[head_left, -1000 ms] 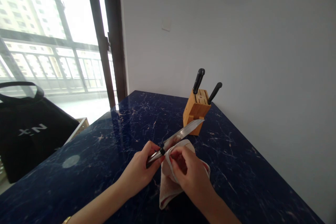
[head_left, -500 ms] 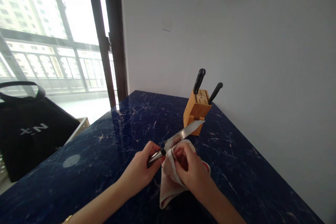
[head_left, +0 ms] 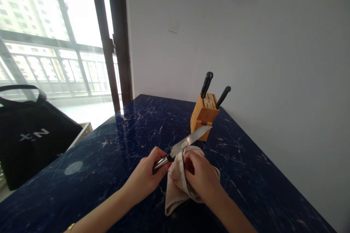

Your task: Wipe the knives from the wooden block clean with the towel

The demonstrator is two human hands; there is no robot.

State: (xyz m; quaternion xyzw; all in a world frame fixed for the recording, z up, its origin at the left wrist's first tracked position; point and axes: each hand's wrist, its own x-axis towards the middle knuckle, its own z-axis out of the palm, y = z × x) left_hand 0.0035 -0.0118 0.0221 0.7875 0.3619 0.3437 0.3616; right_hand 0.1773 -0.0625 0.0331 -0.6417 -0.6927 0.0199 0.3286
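My left hand (head_left: 150, 174) is closed around the handle of a kitchen knife (head_left: 191, 138), whose bare blade points up and to the right. A pale cloth with a white hem and red patches (head_left: 176, 189) is bunched below and beside the blade. My right hand (head_left: 201, 174) pinches that cloth close to the knife's lower edge; the fingertips are partly hidden in its folds. Beyond the blade tip stands a wooden knife block (head_left: 201, 116) with two black-handled knives in it, one upper handle (head_left: 207, 84) and one to the right (head_left: 223, 97).
The dark blue marble-patterned table (head_left: 109, 160) runs to the pale wall (head_left: 246, 36) behind and to the right. A black bag (head_left: 35, 142) stands off the table's left side, by a white basket edge (head_left: 83, 133). Glass windows fill the left.
My right hand has shifted slightly with the cloth, whose folds have moved against the blade. The left hand keeps its grip on the knife almost in place.
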